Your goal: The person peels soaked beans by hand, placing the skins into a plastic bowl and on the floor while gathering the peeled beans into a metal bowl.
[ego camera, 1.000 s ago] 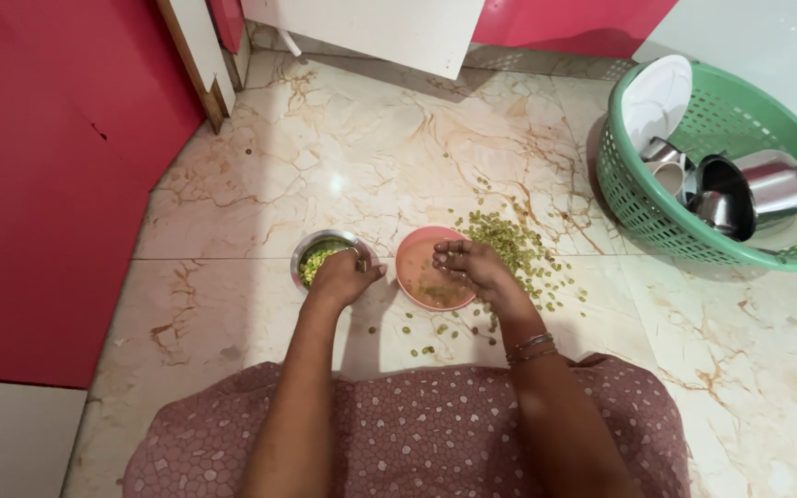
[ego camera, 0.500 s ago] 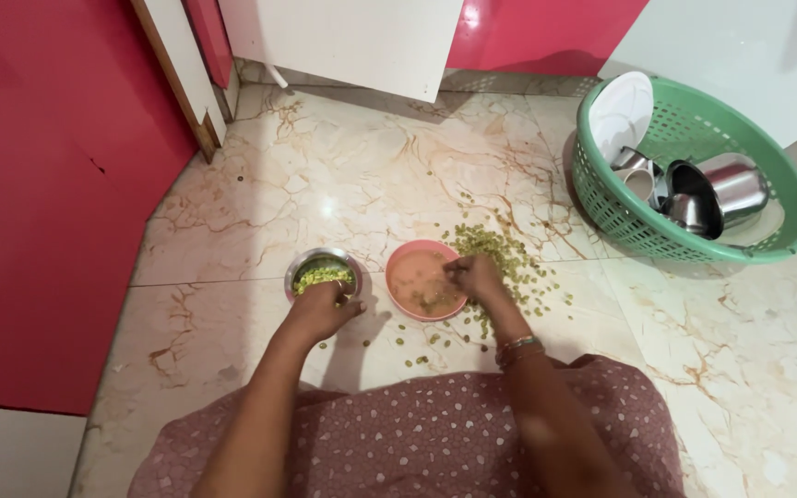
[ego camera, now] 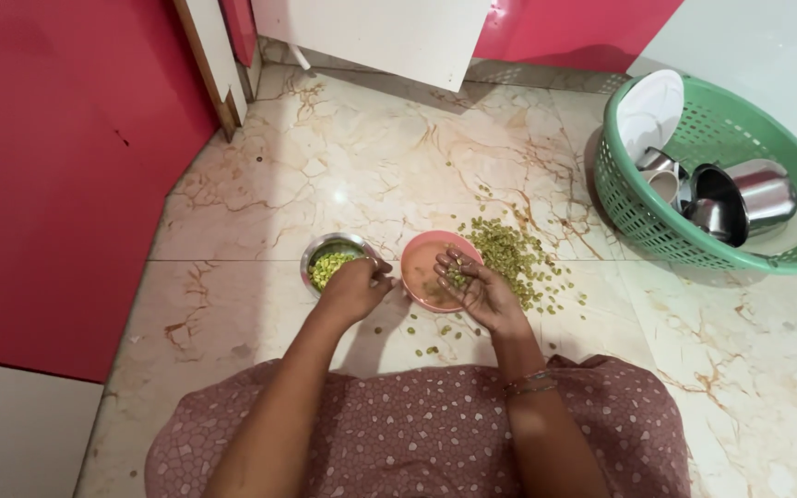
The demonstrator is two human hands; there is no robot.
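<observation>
A small steel bowl (ego camera: 323, 249) holding green beans stands on the marble floor. Beside it on the right lies a pink plate (ego camera: 420, 263). My left hand (ego camera: 354, 288) hovers at the steel bowl's right rim, fingers pinched together; what they pinch is too small to tell. My right hand (ego camera: 474, 290) rests palm up over the plate's right edge, cupping a few green beans (ego camera: 457, 278). A heap of green beans (ego camera: 511, 258) is spread on the floor just right of the plate.
A green plastic basket (ego camera: 634, 217) at the right holds steel vessels (ego camera: 760, 192) and a white plate (ego camera: 651, 112). Red cabinet fronts (ego camera: 57, 175) stand at the left. A few loose beans (ego camera: 428, 334) lie near my lap, covered by patterned cloth (ego camera: 417, 433).
My left hand has drawn back from over the steel bowl to its right rim. My right hand has turned palm up with beans in it. The camera view shifted slightly.
</observation>
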